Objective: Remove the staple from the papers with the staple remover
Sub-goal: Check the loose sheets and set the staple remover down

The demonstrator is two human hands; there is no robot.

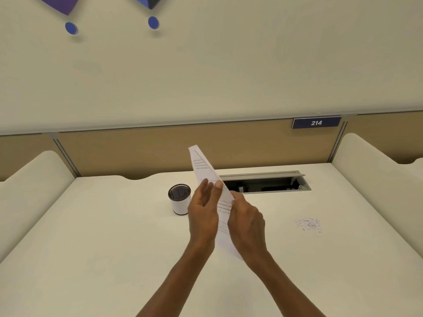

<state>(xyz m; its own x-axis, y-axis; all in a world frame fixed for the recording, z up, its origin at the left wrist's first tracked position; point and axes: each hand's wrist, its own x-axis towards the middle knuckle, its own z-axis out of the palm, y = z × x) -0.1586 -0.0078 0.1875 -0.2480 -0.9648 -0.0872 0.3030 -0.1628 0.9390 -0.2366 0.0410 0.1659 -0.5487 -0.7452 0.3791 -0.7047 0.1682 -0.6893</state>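
left hand (202, 209) lies against the papers (206, 170) with fingers nearly straight, thumb out to the side. right hand (246, 221) curls round their other side, gripping them. the one sheaf stands on edge above the middle of the desk (103, 236), tilted left at the top. one cup (179, 199) stands just left of the hands. one scatter of specks (307, 224) lies toward the right edge. one open hatch (265, 182) sits at the back edge.
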